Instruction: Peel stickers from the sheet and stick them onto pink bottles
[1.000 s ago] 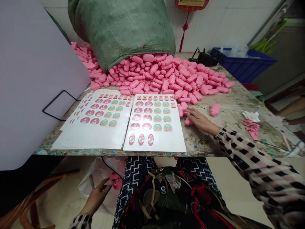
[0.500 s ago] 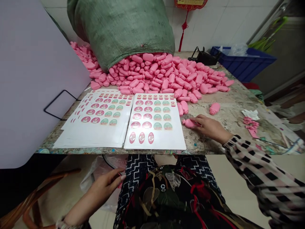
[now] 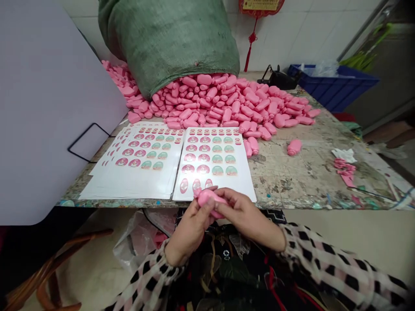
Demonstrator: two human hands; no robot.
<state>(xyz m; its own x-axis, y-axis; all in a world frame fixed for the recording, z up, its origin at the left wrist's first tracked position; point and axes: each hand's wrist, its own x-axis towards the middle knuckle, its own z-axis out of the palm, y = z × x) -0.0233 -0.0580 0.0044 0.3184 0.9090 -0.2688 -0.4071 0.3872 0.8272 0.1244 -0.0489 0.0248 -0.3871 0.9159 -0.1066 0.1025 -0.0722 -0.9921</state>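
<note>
A small pink plastic bottle (image 3: 209, 199) is held between both hands, over the table's front edge and my lap. My left hand (image 3: 193, 222) grips it from the left with the thumb on top. From the right, my right hand (image 3: 241, 211) pinches its other end. Just beyond the hands lies a sticker sheet (image 3: 240, 181) with rows of pink and green labels; the bottle and fingers cover part of its lowest row. Left of it is a fanned stack of similar sheets (image 3: 136, 183).
A green sack (image 3: 171, 39) spills a big heap of pink bottles (image 3: 227, 101) across the back. One loose bottle (image 3: 294, 147) lies at right. Further right are a crumpled tissue (image 3: 344, 155), pink scraps (image 3: 344, 168) and a blue crate (image 3: 333, 86). A pale panel (image 3: 55, 112) stands at left.
My right hand has lifted a bottle from the table on the right and brought it to the middle. My left hand has come up from beside my lap and taken hold of it too.
</note>
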